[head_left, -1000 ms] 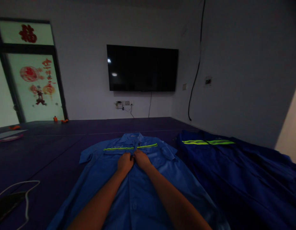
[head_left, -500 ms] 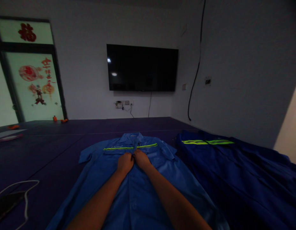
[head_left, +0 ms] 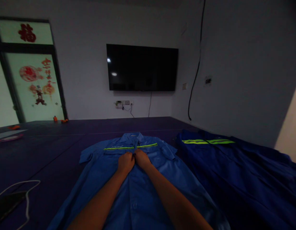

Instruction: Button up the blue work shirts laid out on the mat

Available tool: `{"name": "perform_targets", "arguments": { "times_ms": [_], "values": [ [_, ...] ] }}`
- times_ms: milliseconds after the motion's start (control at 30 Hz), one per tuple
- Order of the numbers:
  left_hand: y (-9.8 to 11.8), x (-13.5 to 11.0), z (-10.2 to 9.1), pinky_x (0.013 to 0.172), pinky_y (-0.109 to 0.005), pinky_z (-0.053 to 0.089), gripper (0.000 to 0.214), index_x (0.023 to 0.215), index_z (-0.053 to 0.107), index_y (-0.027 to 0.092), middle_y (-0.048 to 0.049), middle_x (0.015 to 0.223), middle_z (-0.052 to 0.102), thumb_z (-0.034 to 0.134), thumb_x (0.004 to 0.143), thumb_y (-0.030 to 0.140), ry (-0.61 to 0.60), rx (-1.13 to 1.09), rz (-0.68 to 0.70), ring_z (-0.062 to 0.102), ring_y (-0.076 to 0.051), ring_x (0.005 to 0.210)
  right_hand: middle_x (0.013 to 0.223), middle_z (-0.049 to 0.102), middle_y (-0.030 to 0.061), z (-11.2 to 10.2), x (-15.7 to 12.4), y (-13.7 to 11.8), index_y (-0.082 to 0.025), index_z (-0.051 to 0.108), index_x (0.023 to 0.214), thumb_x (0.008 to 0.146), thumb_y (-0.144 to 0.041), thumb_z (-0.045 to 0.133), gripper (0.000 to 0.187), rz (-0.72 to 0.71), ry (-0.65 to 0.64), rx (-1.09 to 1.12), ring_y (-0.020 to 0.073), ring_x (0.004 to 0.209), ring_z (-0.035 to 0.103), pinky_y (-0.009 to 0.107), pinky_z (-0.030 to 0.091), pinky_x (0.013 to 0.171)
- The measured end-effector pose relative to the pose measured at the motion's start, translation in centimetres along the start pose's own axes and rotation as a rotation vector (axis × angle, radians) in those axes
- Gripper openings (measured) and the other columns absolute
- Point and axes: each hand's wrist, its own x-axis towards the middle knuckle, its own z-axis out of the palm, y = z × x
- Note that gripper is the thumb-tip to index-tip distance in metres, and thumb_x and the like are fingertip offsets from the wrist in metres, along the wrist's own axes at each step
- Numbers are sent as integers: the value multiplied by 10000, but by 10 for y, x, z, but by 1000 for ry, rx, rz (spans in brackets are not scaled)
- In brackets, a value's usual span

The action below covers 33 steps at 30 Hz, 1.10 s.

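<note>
Together, the left hand (head_left: 125,162) and right hand (head_left: 142,159) pinched the blue shirt (head_left: 100,169) in mid-frame, where a hard tug could have bunched it.

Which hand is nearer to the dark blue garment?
Right. The right hand lies on the light blue shirt, toward the dark blue garment; the left hand sits beside it, farther away.

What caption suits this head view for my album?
Left hand and right hand meet at the placket of a light blue reflective-striped shirt on a dark surface.
</note>
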Motion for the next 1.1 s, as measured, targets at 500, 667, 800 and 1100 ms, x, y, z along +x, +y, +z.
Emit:
{"name": "perform_targets", "arguments": {
  "times_ms": [500,667,800,1100],
  "values": [
    [-7,-13,2,502,-216,234,407,612,574,151,-2,586,571,360,857,396,-53,-321,35,502,-112,576,1008,609,81,0,-12,12,-160,537,1022,757,-127,482,273,114,343,411,164,903,573,261,420,808],
    [-14,-36,1,491,-208,224,397,568,558,141,26,517,511,413,821,411,-87,-445,40,453,-102,537,861,648,55,-5,-39,10,-155,587,960,757,-135,484,229,82,263,401,153,788,598,244,444,725],
    [-15,-56,-2,508,-202,265,314,626,586,146,11,584,574,452,808,364,-88,-469,-7,504,-108,574,758,663,29,-11,-69,4,-172,638,872,766,-169,480,190,4,114,423,147,686,601,226,444,648],
    [-10,-77,-14,572,-193,345,171,711,613,173,-5,685,646,496,794,267,-104,-487,-35,574,-111,652,773,680,27,-23,-94,-12,-184,695,790,771,-228,510,191,-31,37,377,141,696,592,213,416,646]
  ]
}}
